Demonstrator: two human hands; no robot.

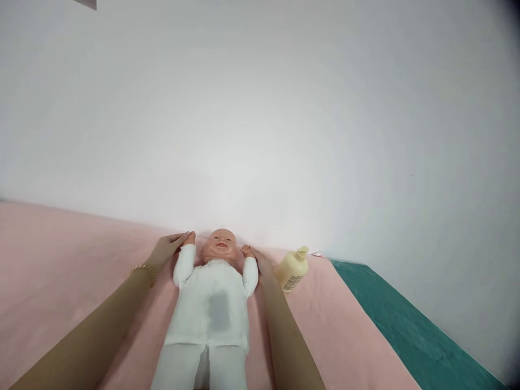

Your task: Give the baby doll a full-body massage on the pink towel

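A baby doll (219, 303) in a white top and white trousers lies on its back, head toward the wall, both arms raised. My left hand (166, 248), below a beaded bracelet, has its fingers together on the doll's hand at the left. On the other side, my right hand (262, 262) touches the doll's raised hand at the right, its fingers closed around or against it and partly hidden. Just right of my right hand stands a pale yellow pump bottle (294, 270).
Pink cloth (337, 330) lies under the doll and bottle. A green surface (406, 314) shows at the right. Behind everything rises a pale wall (244, 119). A small red and white item (317, 254) lies near the wall, beyond the bottle.
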